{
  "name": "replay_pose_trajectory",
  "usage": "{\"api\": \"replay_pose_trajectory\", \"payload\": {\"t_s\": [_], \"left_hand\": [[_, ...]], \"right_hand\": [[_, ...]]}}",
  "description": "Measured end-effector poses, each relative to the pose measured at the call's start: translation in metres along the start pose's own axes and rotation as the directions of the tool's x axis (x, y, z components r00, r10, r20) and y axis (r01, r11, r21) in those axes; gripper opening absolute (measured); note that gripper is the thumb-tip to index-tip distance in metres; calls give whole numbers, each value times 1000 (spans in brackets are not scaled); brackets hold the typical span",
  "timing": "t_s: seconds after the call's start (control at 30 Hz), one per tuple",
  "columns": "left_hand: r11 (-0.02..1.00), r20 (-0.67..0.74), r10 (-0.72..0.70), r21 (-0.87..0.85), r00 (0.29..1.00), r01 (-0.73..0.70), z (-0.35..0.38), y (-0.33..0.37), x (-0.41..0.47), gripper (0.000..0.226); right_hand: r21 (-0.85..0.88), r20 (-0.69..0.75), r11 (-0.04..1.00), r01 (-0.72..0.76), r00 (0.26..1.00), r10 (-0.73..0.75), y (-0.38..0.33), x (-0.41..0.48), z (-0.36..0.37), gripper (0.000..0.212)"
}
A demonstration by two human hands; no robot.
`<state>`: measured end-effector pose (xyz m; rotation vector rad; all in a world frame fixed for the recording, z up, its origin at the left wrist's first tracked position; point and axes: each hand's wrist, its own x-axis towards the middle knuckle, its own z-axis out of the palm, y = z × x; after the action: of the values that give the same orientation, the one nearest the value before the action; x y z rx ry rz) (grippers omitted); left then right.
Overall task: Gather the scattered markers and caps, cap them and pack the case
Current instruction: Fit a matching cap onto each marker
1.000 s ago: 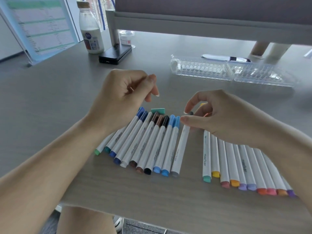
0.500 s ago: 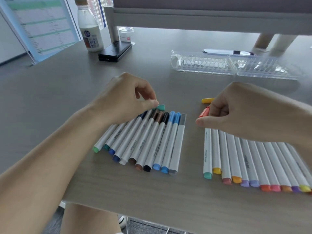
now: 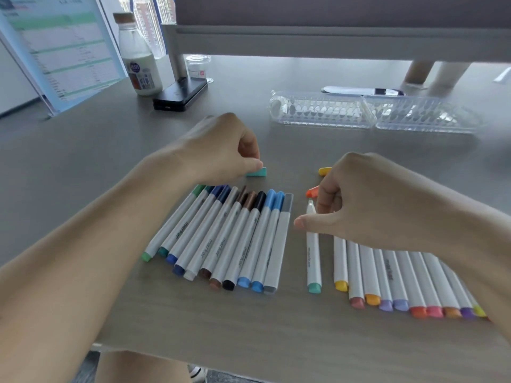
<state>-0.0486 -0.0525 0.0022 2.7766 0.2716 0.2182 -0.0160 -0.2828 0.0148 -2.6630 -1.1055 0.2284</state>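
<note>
Teal marker [image 3: 313,261]: uncapped, bare tip pointing far. Lies right of centre on the table [image 3: 83,167]. Half a second ago it lay against the right row; now it is drawn left, with a clear gap to the yellow-ended barrel.
Right hand [image 3: 373,200]: thumb and curled fingers clamped on the marker's upper barrel, just below the tip. Cannot tell whether the near end has left the table.
Teal cap [image 3: 258,171]: on the table just beyond the far end of the left row, left of the marker tip and apart from it.
Left hand [image 3: 221,150]: thumb and forefinger pinched together on the cap. A second ago it hung curled above the left row and the cap lay free.
Left row [image 3: 221,236]: capped markers side by side, with the grey one at the right edge. The right hand was setting that one in a second ago.
Right row [image 3: 401,277]: white barrels with coloured near ends. Their far ends are hidden under the right hand, so capped or not cannot be told.
Loose caps: orange cap [image 3: 312,191] and yellow cap [image 3: 325,170], touching or just beside the far-left edge of the right hand.
Case [image 3: 318,111]: clear, open, far right, well apart from both rows. No marker seen in it.
Reading: grey is finished and teal is the pair in hand. Each hand holds its half, so the likely next step is to bring the cap to the tip. Packing has not begun.
</note>
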Motion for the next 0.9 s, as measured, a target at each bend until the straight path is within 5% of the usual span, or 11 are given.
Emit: {"api": "replay_pose_trajectory", "payload": {"t_s": [0.2, 0.5, 0.63, 0.77, 0.9], "left_hand": [[1000, 41, 4, -26, 999, -3, 3, 1, 8, 13], [979, 7, 64, -197, 998, -61, 13, -3, 3, 9], [793, -134, 93, -590, 987, -155, 5, -2, -1, 7], [707, -216, 47, -683, 975, -185, 1, -3, -5, 10], [690, -207, 57, -698, 977, -188, 5, 0, -7, 10]], "right_hand": [[-52, -8, 998, -40, 999, 40, -6, -3, 0, 66], [-79, -17, 994, -78, 997, 77, -13, -3, 5, 48], [155, 8, 983, -98, 995, 98, -8, -3, -10, 49], [537, 4, 838, -94, 994, 110, 1, 2, -20, 36], [510, -39, 859, -32, 997, 60, 10, 3, -16, 10]]}}
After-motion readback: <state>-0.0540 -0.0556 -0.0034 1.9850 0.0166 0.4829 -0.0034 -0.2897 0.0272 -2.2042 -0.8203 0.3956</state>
